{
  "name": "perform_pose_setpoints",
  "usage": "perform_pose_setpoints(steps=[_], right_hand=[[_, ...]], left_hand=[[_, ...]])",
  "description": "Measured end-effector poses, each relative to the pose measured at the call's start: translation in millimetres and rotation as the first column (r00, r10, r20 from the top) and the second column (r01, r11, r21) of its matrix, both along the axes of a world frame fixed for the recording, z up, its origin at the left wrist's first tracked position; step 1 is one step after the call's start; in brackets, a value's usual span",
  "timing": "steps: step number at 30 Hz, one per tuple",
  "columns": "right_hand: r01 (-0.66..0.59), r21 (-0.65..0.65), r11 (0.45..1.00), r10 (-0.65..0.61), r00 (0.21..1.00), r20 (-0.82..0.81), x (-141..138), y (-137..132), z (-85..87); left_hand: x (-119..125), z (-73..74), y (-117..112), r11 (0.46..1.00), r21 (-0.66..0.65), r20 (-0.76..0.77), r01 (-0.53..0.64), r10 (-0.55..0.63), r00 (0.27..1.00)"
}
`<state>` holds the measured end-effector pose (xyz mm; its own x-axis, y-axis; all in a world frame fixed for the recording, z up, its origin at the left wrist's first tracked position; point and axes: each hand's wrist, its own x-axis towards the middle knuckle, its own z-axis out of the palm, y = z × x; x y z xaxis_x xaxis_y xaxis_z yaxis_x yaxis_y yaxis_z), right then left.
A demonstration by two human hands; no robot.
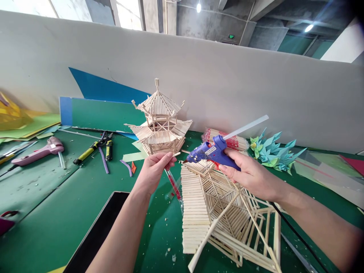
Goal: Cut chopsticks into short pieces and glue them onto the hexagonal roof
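My left hand is closed in a pinch on a short wooden stick, held level above the table. My right hand grips a blue hot glue gun with a clear glue stick poking out of its back. The gun's nozzle points left, almost touching the stick's tip. Below both hands lies a half-built roof frame of wooden sticks. Behind them stands a finished two-tier stick pavilion.
A pink glue gun, yellow-handled cutters and purple scraps lie at the left on the green table. A dark tablet sits near the front edge. A pack of sticks and teal paper shapes rest by the grey wall.
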<state>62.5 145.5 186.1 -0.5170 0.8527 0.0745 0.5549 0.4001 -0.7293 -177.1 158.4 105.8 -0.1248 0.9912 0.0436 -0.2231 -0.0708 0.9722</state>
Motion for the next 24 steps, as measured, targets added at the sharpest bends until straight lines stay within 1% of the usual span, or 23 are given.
perform_pose_setpoints(steps=[4,12,17,21,24], right_hand=[[-0.003,-0.004,1.000,0.003,1.000,0.003,1.2,-0.5,-0.4],[-0.002,-0.009,1.000,0.002,1.000,-0.005,2.6,0.2,0.1],[-0.007,-0.001,1.000,0.007,1.000,0.003,3.4,-0.1,-1.1],[-0.005,0.000,1.000,0.005,1.000,0.002,2.9,0.2,-0.6],[-0.014,-0.007,1.000,0.014,1.000,-0.009,2.1,1.3,-1.1]], left_hand=[[-0.7,-0.2,-0.2,1.000,0.007,0.002,-0.010,0.010,1.000],[-1.6,2.1,-0.8,0.997,0.067,-0.017,-0.023,0.024,1.000],[-0.7,3.7,-2.3,0.995,0.101,-0.042,-0.017,0.022,0.999],[0.7,5.2,-3.6,0.989,0.141,-0.052,-0.038,0.046,0.998],[2.4,5.7,-3.9,0.989,0.145,-0.090,-0.040,0.053,0.995]])
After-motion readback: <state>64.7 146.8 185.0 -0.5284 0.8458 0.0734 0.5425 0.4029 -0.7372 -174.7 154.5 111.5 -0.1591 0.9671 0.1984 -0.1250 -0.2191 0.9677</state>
